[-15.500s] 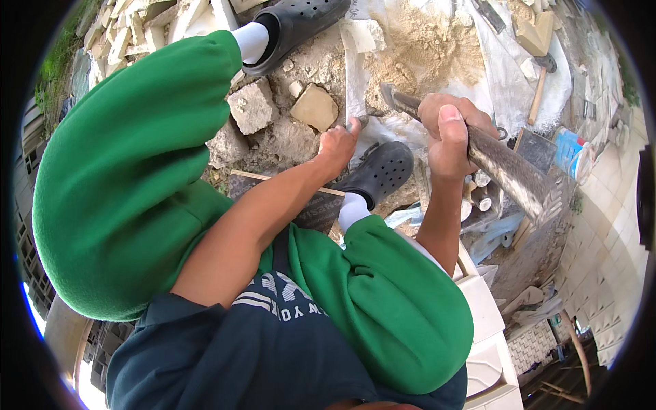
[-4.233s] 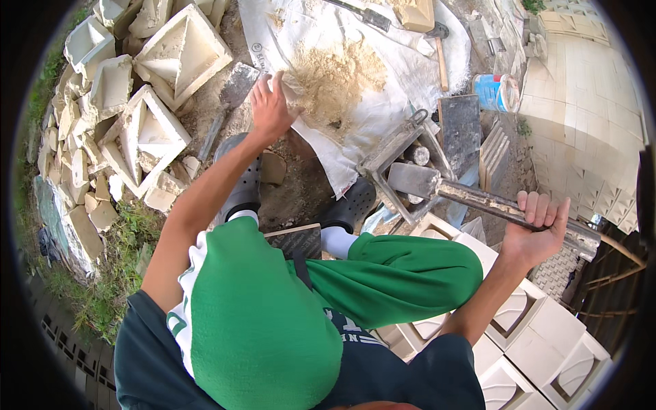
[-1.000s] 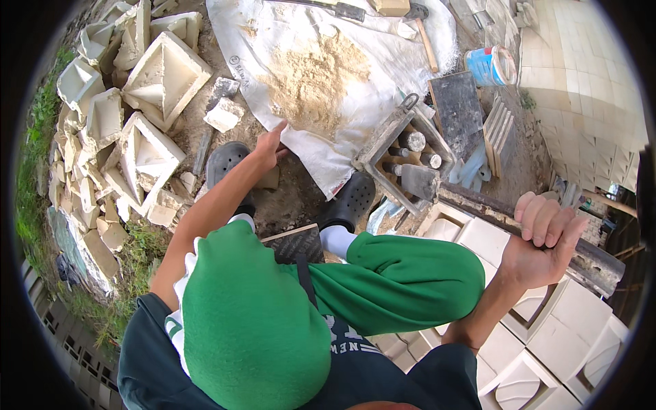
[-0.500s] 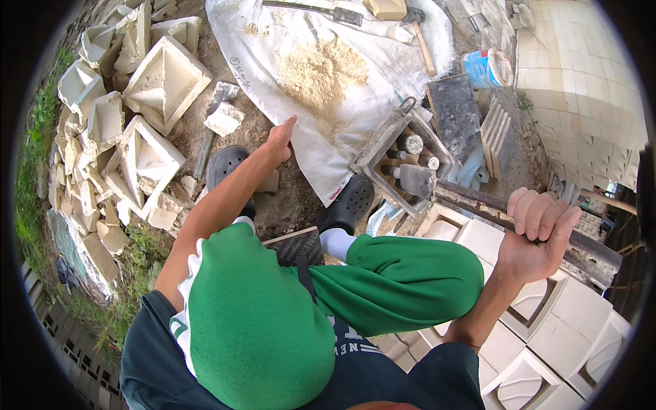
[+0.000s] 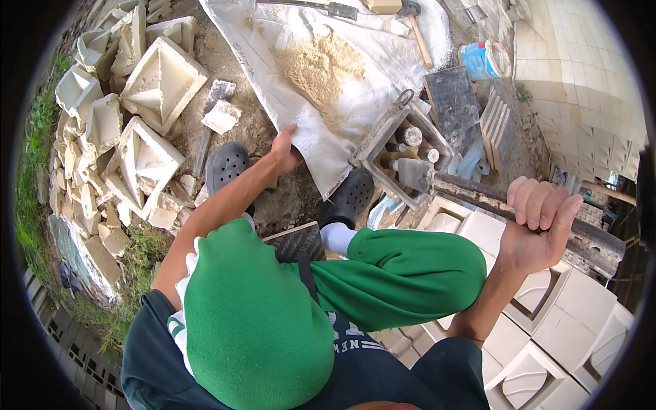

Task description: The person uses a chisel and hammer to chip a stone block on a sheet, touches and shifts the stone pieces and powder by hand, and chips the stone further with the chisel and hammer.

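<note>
My left hand (image 5: 284, 152) is closed on the near left edge of a white woven sheet (image 5: 260, 75), which rises in a fold at my fingers. A heap of pale yellow sandy powder (image 5: 321, 65) lies on that sheet. On the right, my right hand (image 5: 540, 222) wraps round a long, worn metal bar (image 5: 478, 198). The bar's flat grey end (image 5: 414, 175) rests over an open grey box mould (image 5: 372, 160). Several round posts (image 5: 410, 135) stand inside the mould.
Broken cream cast blocks (image 5: 164, 85) pile up at the left. Pale blocks (image 5: 567, 311) are stacked at the lower right. Beyond the mould are a dark board (image 5: 452, 102), a blue-and-white bucket (image 5: 484, 60) and a wooden-handled hammer (image 5: 420, 41). My dark clogs (image 5: 227, 167) flank the sheet's near corner.
My left hand has closed on the sheet's edge and moved slightly nearer, bunching the cloth up and inward. My right hand keeps its hold on the bar, almost unmoved.
</note>
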{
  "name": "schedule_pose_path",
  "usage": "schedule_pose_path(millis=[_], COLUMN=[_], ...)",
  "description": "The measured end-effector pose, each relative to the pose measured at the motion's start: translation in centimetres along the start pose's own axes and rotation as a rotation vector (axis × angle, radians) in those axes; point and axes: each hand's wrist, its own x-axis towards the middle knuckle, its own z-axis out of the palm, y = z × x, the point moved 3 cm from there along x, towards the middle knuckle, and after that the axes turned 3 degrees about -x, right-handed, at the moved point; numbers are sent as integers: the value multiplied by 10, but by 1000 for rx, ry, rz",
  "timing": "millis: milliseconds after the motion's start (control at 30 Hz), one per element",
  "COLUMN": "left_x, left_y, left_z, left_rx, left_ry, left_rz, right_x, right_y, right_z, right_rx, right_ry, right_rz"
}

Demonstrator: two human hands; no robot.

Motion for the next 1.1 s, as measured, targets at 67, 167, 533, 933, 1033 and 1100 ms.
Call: schedule_pose_path(millis=[67,167,533,933,1033,1100], left_x=[-4,-5,-13,-25,-21,-21], left_y=[2,4,5,10,24,32], left_z=[3,5,10,20,20,26], left_rx=[-1,1,-13,220,225,174], left_ry=[-16,-10,-90,-85,-38,-138], left_rz=[-5,23,32,121,157,186], right_x=[0,1,0,-2,-2,-3], right_y=[-1,-1,0,0,0,0], right_z=[-2,-2,-2,-2,-2,-2], right_rx=[-2,3,21,22,14,18], right_ry=[-50,-52,-73,-83,-90,-95], right_rz=[-33,-41,-18,-11,-16,-15])
